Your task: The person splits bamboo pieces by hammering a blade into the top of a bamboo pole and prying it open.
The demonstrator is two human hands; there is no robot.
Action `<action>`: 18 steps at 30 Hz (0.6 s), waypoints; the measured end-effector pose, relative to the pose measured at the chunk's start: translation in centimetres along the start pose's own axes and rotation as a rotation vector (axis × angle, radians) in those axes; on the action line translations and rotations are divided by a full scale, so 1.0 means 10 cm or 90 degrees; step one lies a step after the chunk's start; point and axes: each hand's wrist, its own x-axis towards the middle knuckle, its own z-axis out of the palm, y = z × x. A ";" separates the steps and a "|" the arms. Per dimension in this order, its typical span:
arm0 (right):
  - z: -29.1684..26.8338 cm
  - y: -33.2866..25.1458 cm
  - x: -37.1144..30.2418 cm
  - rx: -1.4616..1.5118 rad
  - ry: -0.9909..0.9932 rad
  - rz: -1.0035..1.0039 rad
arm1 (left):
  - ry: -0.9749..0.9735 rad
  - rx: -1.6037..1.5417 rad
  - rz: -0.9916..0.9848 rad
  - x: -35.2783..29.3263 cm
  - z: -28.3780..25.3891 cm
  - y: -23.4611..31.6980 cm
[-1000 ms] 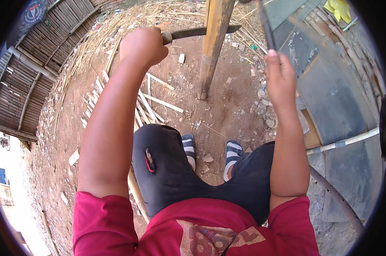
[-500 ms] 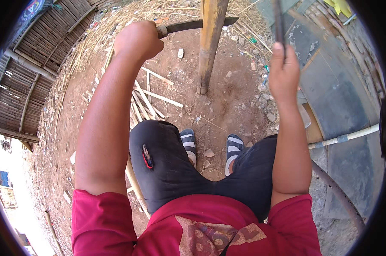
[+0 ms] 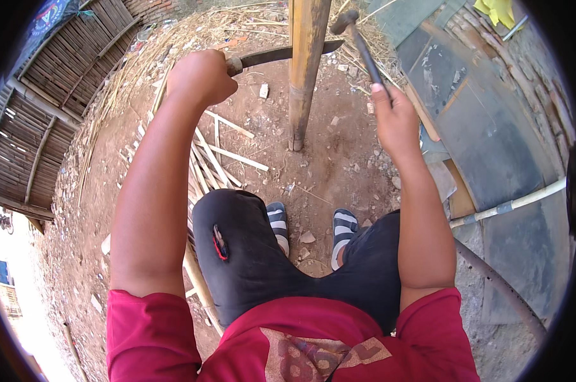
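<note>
My left hand (image 3: pixel 202 79) is closed round the handle of a machete (image 3: pixel 262 57). Its dark blade runs to the right across an upright bamboo pole (image 3: pixel 304 83), and the tip shows past the pole's far side. The pole hides the blade's middle; whether it is sunk into the bamboo, I cannot tell. In my right hand (image 3: pixel 396 121) is a hammer (image 3: pixel 364 54), gripped by its dark handle, thumb along it. The hammer's head is raised just right of the pole, apart from the blade tip as seen here.
Split bamboo strips (image 3: pixel 215 153) lie on the dirt left of the pole, with straw and rubble (image 3: pixel 250 22) farther off. A woven bamboo wall (image 3: pixel 40 121) stands at left. Dark sheets (image 3: pixel 485 146) and a pale pole (image 3: pixel 511 207) are at right, near a yellow item (image 3: pixel 501 11).
My right hand has swung the hammer leftward toward the pole, and its head has come into view. The machete stays across the pole, while the whole view has shifted slightly.
</note>
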 end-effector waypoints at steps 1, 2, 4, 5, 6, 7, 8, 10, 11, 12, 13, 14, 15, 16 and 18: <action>-0.10 -0.11 0.00 0.038 0.005 0.012 | -0.005 0.003 0.001 -0.02 0.04 -0.02; -0.17 -0.14 0.02 0.052 0.047 -0.008 | -0.048 0.016 0.010 -0.01 0.01 0.01; -0.23 -0.14 0.03 0.070 0.064 -0.040 | -0.072 0.004 0.016 0.00 -0.05 0.00; -0.23 -0.11 0.02 0.079 0.073 -0.056 | -0.086 0.006 0.021 -0.01 -0.03 -0.02; -0.12 -0.04 -0.01 0.032 0.085 -0.053 | -0.090 0.015 0.021 -0.01 -0.06 -0.01; -0.05 0.06 -0.05 -0.004 0.049 -0.032 | -0.091 0.020 0.023 0.00 -0.06 -0.01; 0.00 0.17 -0.07 -0.045 0.019 -0.011 | -0.090 0.020 0.029 0.05 -0.04 0.02; -0.03 0.05 -0.05 -0.053 -0.041 0.057 | -0.065 0.008 0.027 0.06 0.02 -0.04; -0.13 -0.04 0.01 -0.013 -0.007 0.030 | -0.053 0.001 0.025 0.07 0.04 -0.08; -0.21 -0.15 0.01 0.025 0.018 0.012 | -0.057 0.005 0.018 0.03 0.01 -0.05; -0.27 -0.22 0.00 0.062 0.043 -0.004 | -0.065 0.002 0.015 0.02 0.00 -0.04; -0.31 -0.21 0.04 0.085 0.058 -0.015 | -0.074 0.000 0.012 0.02 0.01 -0.03; -0.22 -0.13 0.04 0.063 0.055 -0.027 | -0.078 0.001 0.007 0.02 0.00 -0.04; -0.14 -0.03 0.05 0.037 0.060 -0.042 | -0.079 0.002 0.000 0.02 -0.02 -0.01; 0.02 0.10 0.00 -0.063 -0.074 0.028 | -0.057 0.014 0.006 0.03 0.02 -0.01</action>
